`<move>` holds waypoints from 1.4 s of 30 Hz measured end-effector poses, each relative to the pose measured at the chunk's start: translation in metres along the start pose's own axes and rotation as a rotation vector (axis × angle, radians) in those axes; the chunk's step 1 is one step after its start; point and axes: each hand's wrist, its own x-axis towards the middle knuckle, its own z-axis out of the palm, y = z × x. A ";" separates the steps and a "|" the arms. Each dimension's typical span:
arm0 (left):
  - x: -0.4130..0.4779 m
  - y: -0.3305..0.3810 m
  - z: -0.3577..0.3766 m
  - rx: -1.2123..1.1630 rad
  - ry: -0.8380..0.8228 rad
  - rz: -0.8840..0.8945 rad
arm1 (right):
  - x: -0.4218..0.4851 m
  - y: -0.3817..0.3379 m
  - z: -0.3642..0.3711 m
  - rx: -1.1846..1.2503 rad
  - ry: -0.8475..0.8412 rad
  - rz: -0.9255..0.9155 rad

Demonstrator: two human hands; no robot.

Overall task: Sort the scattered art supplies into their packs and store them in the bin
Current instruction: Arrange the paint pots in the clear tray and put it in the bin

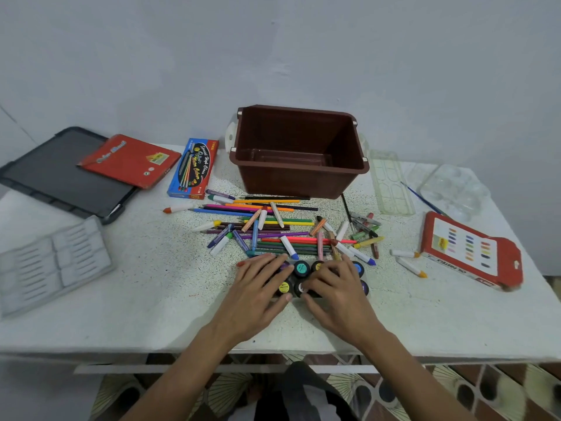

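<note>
— Hands first: where are they?

— Both are on the paint pots point(301, 268), a cluster of black-lidded pots near the middle of the table's point(151, 314) front edge. My left hand point(261, 284) lies over the left side of the cluster, fingers spread and fairly straight, resting on the lids. My right hand point(337, 287) covers the right side with its fingers bent over the lids. Whether it grips any pot I cannot tell.

— And the bin?

— The brown bin point(299, 174) stands open-topped at the back edge, near the middle. Between it and the pots lies a heap of coloured pencils point(267, 201) and crayons point(290, 252), crossing one another.

— The packs?

— The blue watercolour box point(194, 168) sits just left of the bin. The red pack point(130, 159) rests on a black lid point(51, 177) at the back left corner. The oil pastels box point(467, 250) lies near the right edge, and a white tray point(51, 262) lies at the left edge. Two clear trays point(391, 183) lie toward the back right corner, with a paintbrush point(422, 199) between them.
</note>
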 end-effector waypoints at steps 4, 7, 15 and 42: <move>-0.004 0.001 0.005 0.129 -0.072 0.047 | -0.005 -0.001 0.004 -0.014 -0.001 0.019; -0.006 -0.001 0.006 0.147 -0.082 0.058 | -0.005 -0.001 0.005 -0.015 -0.007 0.022; -0.009 0.000 0.006 0.139 -0.051 0.072 | -0.010 0.007 -0.007 0.003 0.038 0.051; 0.006 0.016 0.005 0.209 -0.166 0.141 | -0.002 0.020 -0.010 -0.107 0.092 0.108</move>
